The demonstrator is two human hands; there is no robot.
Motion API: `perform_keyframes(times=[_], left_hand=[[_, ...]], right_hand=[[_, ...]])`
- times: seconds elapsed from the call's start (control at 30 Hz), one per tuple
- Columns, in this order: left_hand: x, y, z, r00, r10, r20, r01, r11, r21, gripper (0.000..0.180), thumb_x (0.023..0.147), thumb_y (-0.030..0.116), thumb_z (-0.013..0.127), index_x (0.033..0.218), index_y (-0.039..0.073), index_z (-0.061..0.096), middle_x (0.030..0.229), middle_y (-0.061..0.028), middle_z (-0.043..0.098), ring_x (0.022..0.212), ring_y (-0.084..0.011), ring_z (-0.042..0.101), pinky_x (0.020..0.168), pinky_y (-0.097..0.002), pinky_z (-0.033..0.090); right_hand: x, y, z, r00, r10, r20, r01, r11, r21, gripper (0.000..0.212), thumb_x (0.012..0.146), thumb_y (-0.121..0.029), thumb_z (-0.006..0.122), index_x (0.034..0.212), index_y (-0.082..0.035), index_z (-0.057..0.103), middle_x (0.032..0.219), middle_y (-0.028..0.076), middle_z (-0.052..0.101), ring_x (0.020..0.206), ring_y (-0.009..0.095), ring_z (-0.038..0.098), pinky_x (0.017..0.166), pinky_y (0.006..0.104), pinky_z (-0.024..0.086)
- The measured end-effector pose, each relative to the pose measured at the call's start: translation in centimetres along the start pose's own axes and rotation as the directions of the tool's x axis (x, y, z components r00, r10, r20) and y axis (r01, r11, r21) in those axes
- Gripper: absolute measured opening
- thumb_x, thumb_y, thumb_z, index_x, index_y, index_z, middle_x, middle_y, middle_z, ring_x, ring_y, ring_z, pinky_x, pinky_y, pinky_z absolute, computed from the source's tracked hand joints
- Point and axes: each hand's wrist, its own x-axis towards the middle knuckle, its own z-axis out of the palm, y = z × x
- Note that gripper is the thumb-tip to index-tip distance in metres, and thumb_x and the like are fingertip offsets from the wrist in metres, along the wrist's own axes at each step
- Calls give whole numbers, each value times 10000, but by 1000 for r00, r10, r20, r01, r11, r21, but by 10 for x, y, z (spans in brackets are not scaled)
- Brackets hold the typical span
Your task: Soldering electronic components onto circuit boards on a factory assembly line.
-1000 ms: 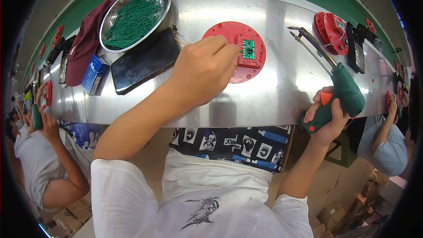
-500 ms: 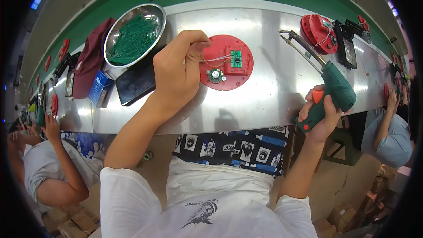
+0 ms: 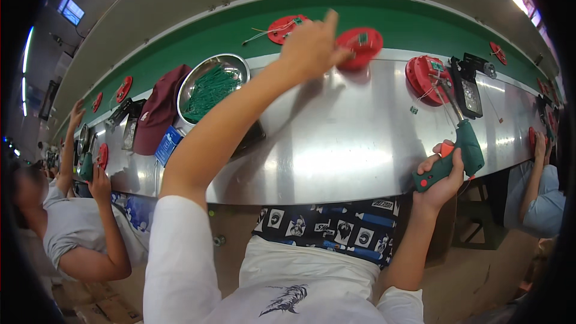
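My left hand (image 3: 312,48) is stretched out to the far side of the bench, index finger extended and thumb apart. Its thumb meets or nearly meets the left edge of a blurred red round housing (image 3: 367,51) that carries a small green circuit board; I cannot tell whether they touch. The housing is at the border of the bench and the green strip. In my right hand (image 3: 443,174) is a green soldering gun (image 3: 470,147) with an orange trigger, fingers wrapped round its handle. The gun's tip points up toward stacked red housings (image 3: 425,79).
Another red housing (image 3: 279,31) with wires lies on the green strip (image 3: 396,15). Left on the metal bench (image 3: 336,156) are a bowl (image 3: 244,63) of green wires, a maroon cap (image 3: 157,117) and a blue box (image 3: 169,145). A black holder (image 3: 471,93) stands right. Co-workers sit both sides.
The red housing has gone from mid-bench to the far edge, with my left hand moving out beside it. The soldering gun stays in my right hand, and the view has shifted.
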Motion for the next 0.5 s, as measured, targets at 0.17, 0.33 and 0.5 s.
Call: perform_keyframes(times=[0.17, 0.33, 0.5], left_hand=[[40, -100, 40, 942, -331, -57, 334, 910, 243, 515, 902, 439, 664, 1103, -35, 671, 952, -259, 694, 918, -423, 672, 794, -470, 546], [38, -120, 42, 968, -246, 49, 251, 948, -197, 350, 945, 316, 605, 876, -9, 715, 779, -215, 684, 734, -354, 671, 718, -431, 517], [-18, -45, -29, 1000, 13, 16, -6, 929, -370, 254, 970, 219, 591, 903, -19, 651, 766, -183, 625, 658, -315, 591, 626, -387, 469]], right_hand=[[-1, 6, 3, 999, -14, 38, 14, 1000, -11, 306, 1007, -265, 500, 1062, 31, 561, 842, 118, 578, 486, 160, 518, 431, 301, 426], [-1, 5, 6, 1000, 12, 5, -12, 1000, -6, 325, 1010, -270, 494, 1075, 40, 565, 845, 121, 579, 480, 161, 518, 437, 299, 421], [-1, 1, 2, 998, 37, 52, -35, 998, -45, 331, 1015, -280, 475, 1089, 30, 562, 858, 113, 572, 477, 151, 509, 432, 286, 413]])
